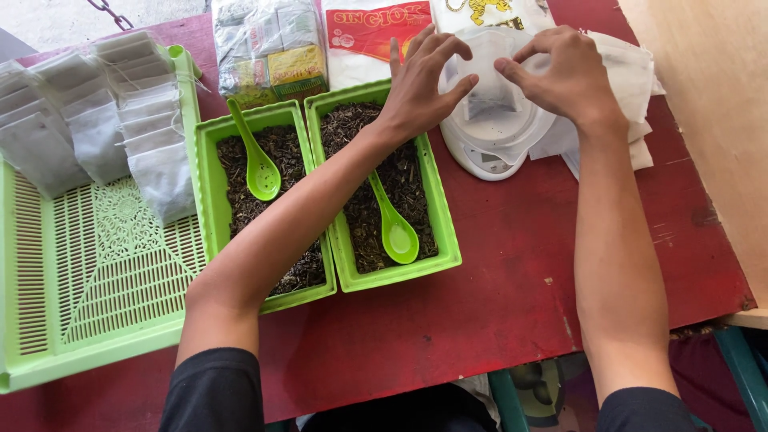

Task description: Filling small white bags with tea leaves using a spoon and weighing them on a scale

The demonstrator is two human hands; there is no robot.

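Now both hands, left hand (pixel 424 80) & right hand (pixel 560 72), pinch a white filter bag (pixel 490 88) w/ fingers over the white scale (pixel 492 140), far right on counter (pixel 496 296). Risk: a tilted bag could spill leaves.

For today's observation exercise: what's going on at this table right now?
A person's left hand and right hand hold a small white bag over a white scale on a red table. Beside it, two green trays of dried leaves each hold a green spoon. A green basket on the left carries filled bags.
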